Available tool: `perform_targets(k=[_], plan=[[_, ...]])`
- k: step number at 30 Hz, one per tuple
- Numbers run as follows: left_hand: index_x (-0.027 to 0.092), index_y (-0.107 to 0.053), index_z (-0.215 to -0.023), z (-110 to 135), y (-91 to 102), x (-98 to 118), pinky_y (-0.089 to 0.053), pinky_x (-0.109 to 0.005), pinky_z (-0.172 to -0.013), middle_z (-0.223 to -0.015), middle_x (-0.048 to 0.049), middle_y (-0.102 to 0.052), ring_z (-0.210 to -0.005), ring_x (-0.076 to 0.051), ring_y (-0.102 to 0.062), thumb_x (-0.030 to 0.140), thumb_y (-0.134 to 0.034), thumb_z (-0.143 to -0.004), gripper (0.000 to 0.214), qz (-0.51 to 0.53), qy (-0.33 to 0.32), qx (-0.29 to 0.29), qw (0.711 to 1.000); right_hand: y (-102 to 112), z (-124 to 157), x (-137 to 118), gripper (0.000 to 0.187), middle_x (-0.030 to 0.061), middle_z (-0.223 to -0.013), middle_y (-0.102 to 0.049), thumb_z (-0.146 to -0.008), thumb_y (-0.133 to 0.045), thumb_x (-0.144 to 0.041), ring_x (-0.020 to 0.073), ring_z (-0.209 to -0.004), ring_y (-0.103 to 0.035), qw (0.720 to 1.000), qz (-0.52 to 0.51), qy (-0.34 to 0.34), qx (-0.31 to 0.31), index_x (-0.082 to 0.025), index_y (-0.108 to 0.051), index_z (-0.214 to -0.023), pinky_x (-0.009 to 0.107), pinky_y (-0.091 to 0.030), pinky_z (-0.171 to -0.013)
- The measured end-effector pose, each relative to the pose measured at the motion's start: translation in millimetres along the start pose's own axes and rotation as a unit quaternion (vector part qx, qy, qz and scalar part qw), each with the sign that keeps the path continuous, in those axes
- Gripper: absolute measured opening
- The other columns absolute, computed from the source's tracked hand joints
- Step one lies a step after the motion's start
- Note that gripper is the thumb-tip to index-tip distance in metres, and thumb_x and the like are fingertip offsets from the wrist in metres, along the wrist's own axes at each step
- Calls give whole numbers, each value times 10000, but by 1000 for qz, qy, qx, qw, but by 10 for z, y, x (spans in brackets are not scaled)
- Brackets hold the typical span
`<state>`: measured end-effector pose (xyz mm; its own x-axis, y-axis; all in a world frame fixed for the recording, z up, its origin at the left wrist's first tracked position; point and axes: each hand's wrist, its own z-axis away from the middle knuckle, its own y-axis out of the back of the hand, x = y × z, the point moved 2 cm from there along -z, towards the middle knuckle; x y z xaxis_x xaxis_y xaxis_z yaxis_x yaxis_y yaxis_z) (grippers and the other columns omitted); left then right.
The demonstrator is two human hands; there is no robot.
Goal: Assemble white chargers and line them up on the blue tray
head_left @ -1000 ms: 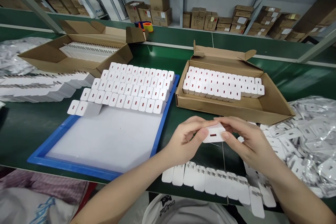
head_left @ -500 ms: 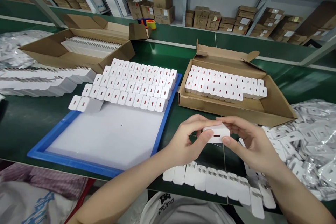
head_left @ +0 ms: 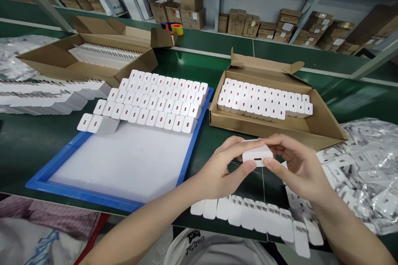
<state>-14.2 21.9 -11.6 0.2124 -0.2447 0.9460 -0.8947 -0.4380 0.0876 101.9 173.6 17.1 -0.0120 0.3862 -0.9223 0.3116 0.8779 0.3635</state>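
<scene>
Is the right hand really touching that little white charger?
Touching. The head view shows the right hand with its thumb on the right end of the white USB charger.

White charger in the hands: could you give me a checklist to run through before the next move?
1. Charger gripped by both the left hand and the right hand: ok.
2. Slot showing, not covered by fingers: ok.
3. Charger's far side undamaged: cannot tell, it is hidden.
4. Cardboard box at right standing open: ok.
5. Its front row as long as the row behind: not ok, it stops short.
</scene>
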Motion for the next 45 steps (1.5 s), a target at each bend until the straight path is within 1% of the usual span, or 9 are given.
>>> perform_targets(k=[9, 12, 17, 21, 25, 30, 36, 42, 45], plan=[[228, -649, -1311, -4, 41, 37, -524, -360, -915, -1144, -124, -651, -1052, -226, -596, 311, -642, -906, 414, 27, 15, 22, 999, 27, 53, -25, 314, 57, -1075, -628, -916, -656, -261, 216, -989, -605, 999, 40, 26, -9, -319, -610, -1221, 332, -520, -830], [200, -680, -1262, -19, 53, 42, -545, -312, -887, -1193, -128, -656, -1064, -219, -634, 356, -652, -904, 392, 106, 58, 33, 992, 65, 40, -15, 279, 45, -1008, -660, -898, -686, -295, 192, -902, -627, 999, 30, 37, 13, -309, -649, -1175, 288, -526, -742], [118, -762, -1026, -43, 47, -35, -568, -257, -666, -883, -108, -742, -711, -162, -701, 509, -661, -872, 433, 290, 198, 6, 936, 75, 10, 9, 83, -21, -662, -629, -878, -713, -331, 100, -559, -574, 1000, -9, 4, 26, -261, -711, -923, 192, -482, -521], [74, -766, -928, -76, 56, -83, -558, -217, -583, -761, -105, -734, -632, -161, -712, 525, -686, -851, 465, 363, 254, 15, 896, 48, 5, -15, 129, -10, -621, -642, -847, -743, -342, 101, -492, -588, 997, -23, -63, 27, -218, -714, -869, 176, -493, -452], [59, -766, -952, -94, 50, -95, -547, -192, -528, -704, -98, -724, -575, -151, -700, 544, -698, -832, 504, 381, 281, 31, 880, 25, -4, -25, 201, 2, -616, -654, -837, -748, -392, 105, -469, -594, 993, -37, -106, 26, -195, -706, -845, 181, -514, -440], [87, -781, -895, -84, 61, -93, -557, -204, -570, -768, -97, -741, -615, -140, -697, 497, -711, -838, 419, 335, 253, 53, 906, 20, -40, 3, 290, 18, -629, -657, -884, -672, -475, 128, -527, -631, 991, -70, -111, 4, -186, -701, -888, 199, -534, -465], [137, -782, -1017, -68, 74, -58, -587, -251, -712, -920, -94, -763, -756, -148, -694, 419, -725, -841, 337, 228, 189, 81, 952, 43, -85, 40, 291, 72, -909, -723, -845, -738, -409, 174, -792, -684, 993, -68, -94, -34, -200, -685, -1040, 275, -599, -712], [141, -743, -1096, -65, 59, -83, -590, -293, -876, -1106, -114, -714, -977, -196, -701, 319, -734, -841, 311, 156, 117, 159, 968, 32, -128, 150, 431, 104, -1134, -666, -866, -716, -401, 202, -975, -661, 993, -88, -82, -7, -215, -583, -1231, 342, -593, -828], [176, -685, -1185, -46, 23, -115, -578, -319, -941, -1207, -112, -666, -1066, -207, -684, 308, -721, -858, 355, 154, 89, 183, 967, -30, -189, 146, 431, 110, -1123, -675, -875, -690, -454, 204, -973, -668, 988, -103, -102, -59, -192, -595, -1204, 351, -588, -832]])
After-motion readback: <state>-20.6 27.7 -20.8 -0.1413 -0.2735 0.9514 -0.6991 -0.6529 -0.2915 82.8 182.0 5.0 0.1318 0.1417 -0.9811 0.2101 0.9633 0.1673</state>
